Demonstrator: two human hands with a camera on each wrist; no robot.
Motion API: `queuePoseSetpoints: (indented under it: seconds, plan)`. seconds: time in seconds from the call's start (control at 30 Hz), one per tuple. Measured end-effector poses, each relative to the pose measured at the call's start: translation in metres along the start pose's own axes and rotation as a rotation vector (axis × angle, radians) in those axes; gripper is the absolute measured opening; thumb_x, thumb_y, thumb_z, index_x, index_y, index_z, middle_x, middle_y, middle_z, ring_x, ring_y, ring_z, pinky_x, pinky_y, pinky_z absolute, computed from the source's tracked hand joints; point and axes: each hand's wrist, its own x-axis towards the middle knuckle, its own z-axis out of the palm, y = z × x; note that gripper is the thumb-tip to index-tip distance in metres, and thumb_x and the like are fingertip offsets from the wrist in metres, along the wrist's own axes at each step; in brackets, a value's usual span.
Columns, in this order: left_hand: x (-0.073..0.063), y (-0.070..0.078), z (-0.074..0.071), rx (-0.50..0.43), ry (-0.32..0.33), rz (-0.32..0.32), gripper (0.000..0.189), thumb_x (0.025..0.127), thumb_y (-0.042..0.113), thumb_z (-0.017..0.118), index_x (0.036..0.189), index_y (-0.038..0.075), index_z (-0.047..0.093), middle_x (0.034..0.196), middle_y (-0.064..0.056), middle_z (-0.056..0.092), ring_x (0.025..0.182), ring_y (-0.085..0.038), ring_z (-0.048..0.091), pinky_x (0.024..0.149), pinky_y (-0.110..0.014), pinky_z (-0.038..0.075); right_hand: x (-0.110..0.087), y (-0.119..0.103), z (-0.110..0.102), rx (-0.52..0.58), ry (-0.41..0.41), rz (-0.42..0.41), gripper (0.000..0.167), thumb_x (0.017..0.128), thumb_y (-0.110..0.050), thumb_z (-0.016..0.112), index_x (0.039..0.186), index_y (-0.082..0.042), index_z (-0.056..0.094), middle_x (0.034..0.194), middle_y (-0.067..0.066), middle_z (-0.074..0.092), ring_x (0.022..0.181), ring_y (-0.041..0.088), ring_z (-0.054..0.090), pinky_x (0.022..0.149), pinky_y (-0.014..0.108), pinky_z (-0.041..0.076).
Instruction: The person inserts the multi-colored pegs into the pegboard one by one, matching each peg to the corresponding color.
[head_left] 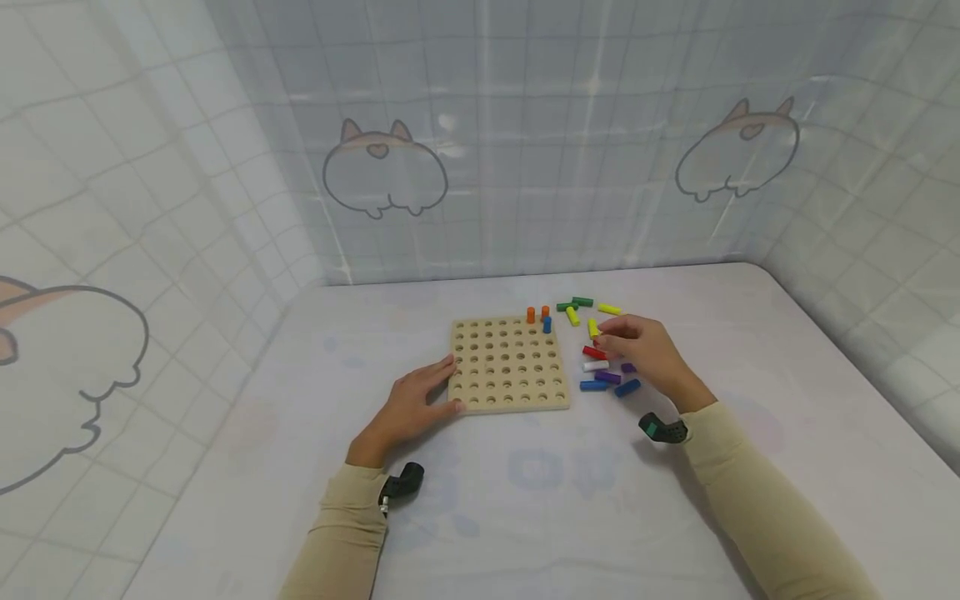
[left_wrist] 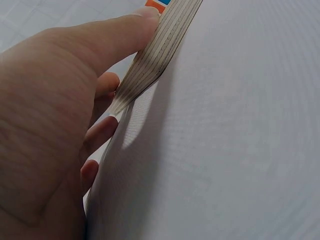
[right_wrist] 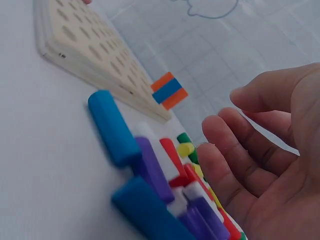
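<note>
A wooden pegboard [head_left: 514,367] with rows of round holes lies flat on the table. Two orange pegs [head_left: 531,315] and a blue peg [head_left: 547,325] stand upright at its far right corner. My left hand [head_left: 411,406] rests against the board's left side, thumb at the near corner and fingers extended along the edge. To the right of the board, my right hand [head_left: 647,353] hovers over loose pegs, its fingertips beside a yellow peg [head_left: 592,327]. In the right wrist view, the thumb and bent fingers stand apart with nothing between them.
Loose red [head_left: 595,353], white [head_left: 596,366], purple [head_left: 607,377] and blue [head_left: 594,386] pegs lie close together right of the board. Green pegs [head_left: 582,302] and more yellow ones [head_left: 609,309] are farther back. A patterned curtain [head_left: 525,183] rises behind the table.
</note>
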Motion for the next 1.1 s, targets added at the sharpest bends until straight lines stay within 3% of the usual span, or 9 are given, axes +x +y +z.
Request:
queuePoseSetpoints:
  seconds: [0.4,0.67,0.83,1.1]
  plan:
    - [0.001,-0.002,0.0,0.008,0.0,0.002,0.076,0.093,0.05,0.067,0.154,0.012,0.041,0.162,0.001,0.031,0.145,-0.033,0.034,0.115,-0.059,0.025,-0.02,0.023,-0.023,-0.092,-0.004,-0.047,0.036,0.098,-0.03,0.068,0.124,-0.006,0.065,0.116,0.011,0.067,0.101,0.027,0.065,0.091,0.036,0.054]
    - [0.0,-0.002,0.0,0.013,0.002,0.006,0.075,0.094,0.048,0.066,0.154,0.011,0.041,0.162,-0.001,0.031,0.145,-0.034,0.033,0.115,-0.06,0.026,-0.035,0.032,-0.031,-0.116,-0.027,-0.03,0.04,0.095,-0.044,0.068,0.12,-0.012,0.067,0.118,0.007,0.068,0.113,0.029,0.058,0.099,0.049,0.048]
    - [0.0,0.0,-0.001,0.002,0.003,-0.005,0.076,0.094,0.048,0.067,0.154,0.011,0.041,0.162,0.0,0.032,0.145,-0.034,0.034,0.115,-0.059,0.025,-0.038,0.035,-0.032,-0.168,-0.051,-0.036,0.033,0.097,-0.038,0.067,0.12,-0.015,0.069,0.122,0.007,0.065,0.121,0.032,0.053,0.104,0.058,0.042]
    - [0.001,-0.001,0.0,0.004,-0.003,-0.012,0.075,0.094,0.049,0.066,0.154,0.012,0.041,0.162,0.0,0.032,0.145,-0.034,0.034,0.114,-0.061,0.025,-0.035,0.04,-0.027,-0.293,-0.131,-0.033,0.025,0.095,-0.027,0.071,0.117,-0.015,0.071,0.121,0.008,0.065,0.114,0.03,0.057,0.098,0.051,0.05]
